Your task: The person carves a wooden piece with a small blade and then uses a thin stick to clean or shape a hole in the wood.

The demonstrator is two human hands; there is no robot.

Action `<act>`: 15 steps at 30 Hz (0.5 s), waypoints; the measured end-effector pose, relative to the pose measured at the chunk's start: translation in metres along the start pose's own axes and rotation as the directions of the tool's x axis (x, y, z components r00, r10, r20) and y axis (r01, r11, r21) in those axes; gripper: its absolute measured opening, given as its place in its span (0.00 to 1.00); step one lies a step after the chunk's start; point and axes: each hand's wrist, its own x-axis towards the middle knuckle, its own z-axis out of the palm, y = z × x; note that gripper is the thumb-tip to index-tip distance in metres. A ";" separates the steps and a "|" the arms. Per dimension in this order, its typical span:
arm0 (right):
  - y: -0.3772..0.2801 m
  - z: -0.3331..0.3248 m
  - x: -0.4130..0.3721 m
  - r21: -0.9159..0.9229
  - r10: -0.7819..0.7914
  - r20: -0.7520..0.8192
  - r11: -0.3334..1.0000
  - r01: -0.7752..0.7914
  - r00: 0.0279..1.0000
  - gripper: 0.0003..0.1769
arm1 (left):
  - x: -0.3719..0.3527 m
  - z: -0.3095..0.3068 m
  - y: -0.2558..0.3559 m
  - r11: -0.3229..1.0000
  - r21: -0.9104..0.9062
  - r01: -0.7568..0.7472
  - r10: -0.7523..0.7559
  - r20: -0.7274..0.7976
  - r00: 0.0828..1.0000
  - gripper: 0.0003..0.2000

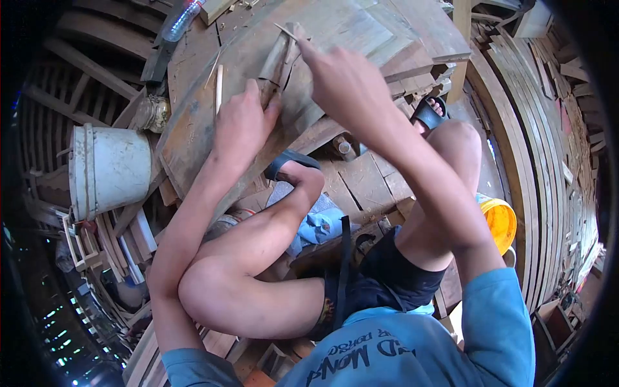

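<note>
1. Toward twelve o'clock, over the board [242,55], a wood strip [277,61] is lying between the left hand [240,122] and the right hand [348,80]; from my distant seat I am watching both.

2. Its long axis is running from the left fingers out toward a point just short of one o'clock. I am judging this line, and where the right fingertip is standing along it, to be the relation that matters.

3. The left hand is sitting nearer: its thumb and fingers are closing around the strip's near end, so the strip is extending away from that grip.

4. The right hand is reaching in from four o'clock, its index finger stretching toward the strip's far end. A thin stick [285,31] is pointing from that fingertip toward ten o'clock, crossing the far end. The thumb is hiding, so I cannot tell whether the fingers are pinching the stick, nor whether they are touching the strip.

5. Just beside the left hand, at its eleven o'clock, a dowel [219,89] is resting on the board. Farther out, a white bucket [115,169] is standing at nine o'clock in my view.
</note>
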 end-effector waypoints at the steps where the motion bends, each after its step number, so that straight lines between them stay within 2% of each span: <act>1: -0.005 -0.011 -0.014 -0.057 0.034 0.052 0.998 -0.031 0.998 0.13 | 0.001 -0.001 0.001 1.000 -0.001 0.028 -0.028 0.027 0.999 0.17; 2: -0.002 -0.009 -0.010 -0.062 0.030 0.053 0.998 -0.026 0.998 0.13 | 0.002 0.000 0.003 0.998 -0.003 0.055 -0.055 0.056 0.997 0.17; 4: 0.002 0.008 0.002 0.044 0.024 0.063 0.999 -0.027 0.998 0.23 | 0.000 0.003 0.002 1.000 -0.002 0.023 -0.023 0.032 0.999 0.17; 5: 0.004 0.017 0.015 0.000 -0.084 -0.004 0.996 0.084 0.996 0.18 | 0.000 0.003 0.001 1.000 0.001 -0.014 0.014 0.000 1.000 0.17; 8: 0.004 0.034 0.038 0.023 -0.103 -0.097 0.994 0.106 0.990 0.14 | 0.002 0.004 -0.002 1.000 -0.005 -0.004 0.004 0.006 1.000 0.17; 9: 0.005 0.032 0.029 0.071 -0.092 -0.167 0.992 0.105 0.982 0.14 | 0.003 0.001 -0.001 1.000 0.002 -0.011 0.011 -0.001 1.000 0.17; 10: 0.000 0.020 0.014 0.074 -0.097 -0.170 0.991 0.111 0.981 0.14 | 0.002 -0.001 0.001 1.000 0.013 -0.003 0.003 0.025 1.000 0.17; 12: -0.009 -0.011 -0.010 -0.049 0.106 0.163 0.994 -0.099 0.981 0.08 | 0.002 -0.002 0.003 1.000 0.016 0.018 -0.019 0.047 0.999 0.18; 14: -0.004 -0.008 -0.006 -0.019 0.122 0.205 0.993 -0.121 0.971 0.08 | 0.002 -0.001 0.006 0.998 0.025 0.051 -0.052 0.045 0.998 0.18; 15: 0.001 0.004 0.007 0.039 0.034 0.092 0.999 -0.038 0.995 0.08 | 0.001 0.002 0.004 0.999 0.025 0.045 -0.046 0.061 0.997 0.18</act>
